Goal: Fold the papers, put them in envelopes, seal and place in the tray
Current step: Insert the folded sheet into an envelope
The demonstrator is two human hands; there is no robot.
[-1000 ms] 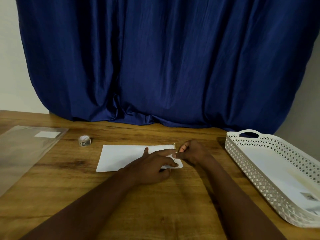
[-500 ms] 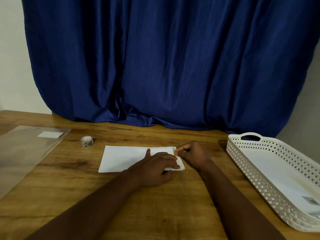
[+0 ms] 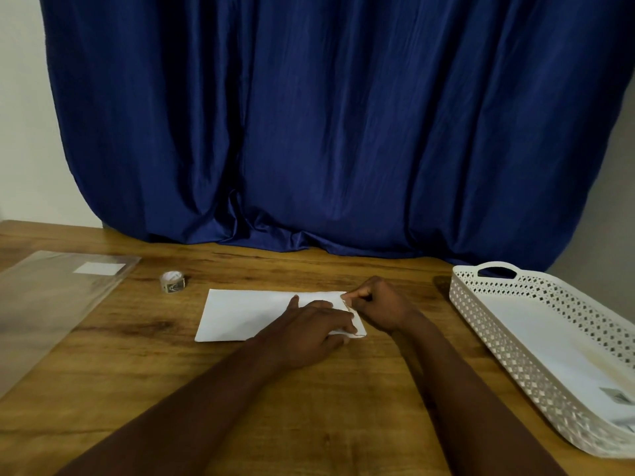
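A white envelope [image 3: 247, 314] lies flat on the wooden table [image 3: 137, 365], long side toward me. My left hand [image 3: 309, 333] rests palm down on its right half, fingers pressing the flap end. My right hand [image 3: 378, 305] sits at the envelope's right edge, thumb and forefinger pinched at the top right corner on a thin strip or the flap edge. A white perforated tray [image 3: 481, 324] stands at the right, holding white envelopes with a small sticker showing near its front end.
A small roll of stickers [image 3: 173, 282] stands left of the envelope. A clear plastic sleeve [image 3: 44, 314] with a white label lies at the far left. A blue curtain [image 3: 326, 132] hangs behind the table.
My hands have stayed on the envelope's right end; the right fingers shifted slightly along the top corner. The view has tilted a little.
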